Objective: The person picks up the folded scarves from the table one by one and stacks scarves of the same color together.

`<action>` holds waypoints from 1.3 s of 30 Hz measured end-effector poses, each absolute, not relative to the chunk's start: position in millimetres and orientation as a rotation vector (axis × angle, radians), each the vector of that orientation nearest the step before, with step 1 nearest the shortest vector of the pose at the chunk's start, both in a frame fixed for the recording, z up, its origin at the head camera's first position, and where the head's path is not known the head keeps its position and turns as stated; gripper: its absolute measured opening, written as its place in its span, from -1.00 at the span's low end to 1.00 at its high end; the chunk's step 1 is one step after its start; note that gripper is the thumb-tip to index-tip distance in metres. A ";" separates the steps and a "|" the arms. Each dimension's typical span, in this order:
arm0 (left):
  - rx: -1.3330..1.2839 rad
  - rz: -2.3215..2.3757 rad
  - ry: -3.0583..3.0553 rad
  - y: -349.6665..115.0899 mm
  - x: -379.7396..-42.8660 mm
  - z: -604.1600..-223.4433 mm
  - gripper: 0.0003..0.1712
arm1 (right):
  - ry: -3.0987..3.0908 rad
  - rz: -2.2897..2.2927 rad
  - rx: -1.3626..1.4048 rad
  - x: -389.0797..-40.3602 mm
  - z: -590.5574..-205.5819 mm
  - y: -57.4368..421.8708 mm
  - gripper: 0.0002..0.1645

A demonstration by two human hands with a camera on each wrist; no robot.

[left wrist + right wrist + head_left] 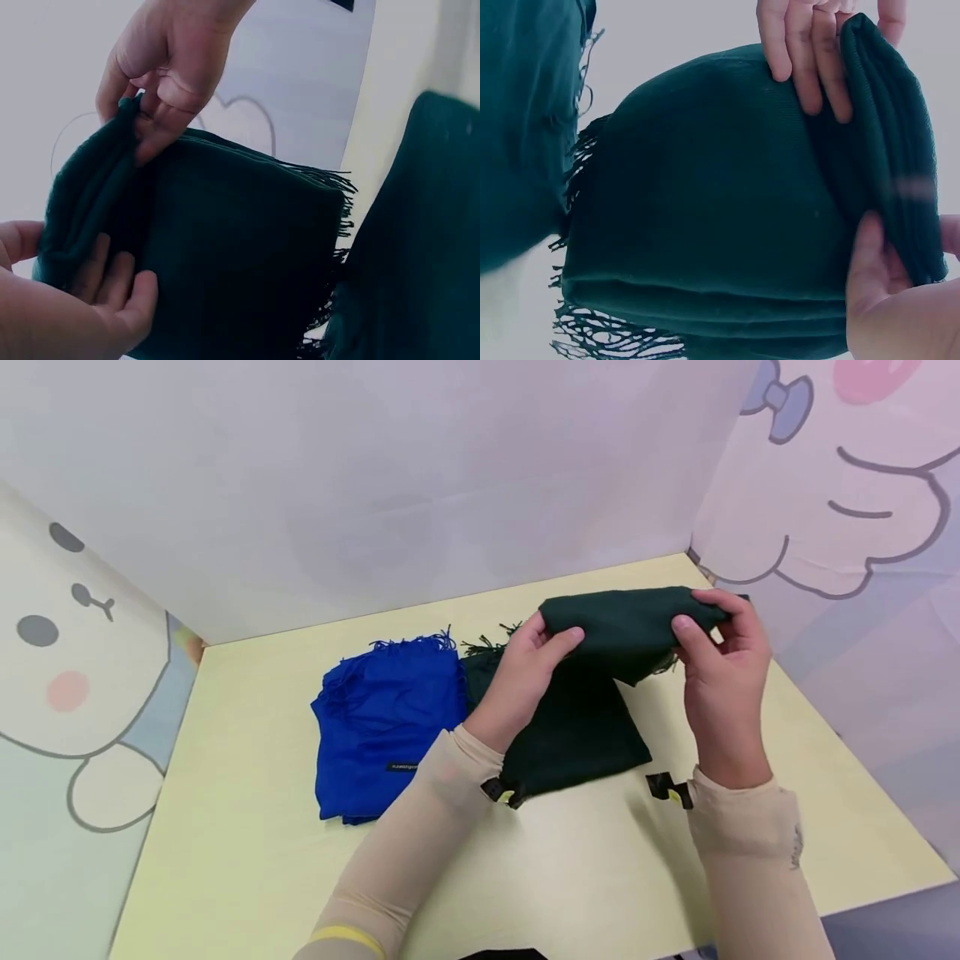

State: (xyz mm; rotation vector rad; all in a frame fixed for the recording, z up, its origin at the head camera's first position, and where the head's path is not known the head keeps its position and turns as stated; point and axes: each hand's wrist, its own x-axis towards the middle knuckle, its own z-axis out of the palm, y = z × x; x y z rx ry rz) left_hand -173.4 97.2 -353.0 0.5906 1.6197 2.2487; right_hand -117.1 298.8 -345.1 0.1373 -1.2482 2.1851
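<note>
Above the table, both hands grip the folded edge of a dark green fringed scarf [622,622]. My left hand [517,685] pinches its left end, thumb on the near side and fingers behind. At the other end, my right hand [723,689] pinches it the same way. In the left wrist view the scarf [240,240] hangs in layers, with fringe along its far edge. Below it, folded dark green cloth [577,743] lies on the table; whether it joins the held part I cannot tell. The right wrist view shows several stacked layers in the scarf [705,187].
To the left on the pale yellow table [240,777] lies a folded blue scarf [390,710] with fringe and a small black label [402,767]. Green fringe [487,645] shows beside it. Walls with cartoon prints [450,485] stand along the table's back and sides.
</note>
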 end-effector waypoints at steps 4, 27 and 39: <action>0.516 2.270 1.646 86.0 -181.0 -350.4 -0.69 | -1.303 2.215 0.153 -132.9 -349.1 290.8 -0.55; 0.279 2.062 1.809 48.4 -159.1 -392.9 -0.62 | -1.536 2.346 0.155 -137.7 -407.9 283.2 -0.65; 0.187 2.048 1.555 42.8 -118.7 -407.1 -0.68 | -2.040 1.987 -0.053 -78.5 -418.5 293.2 -0.53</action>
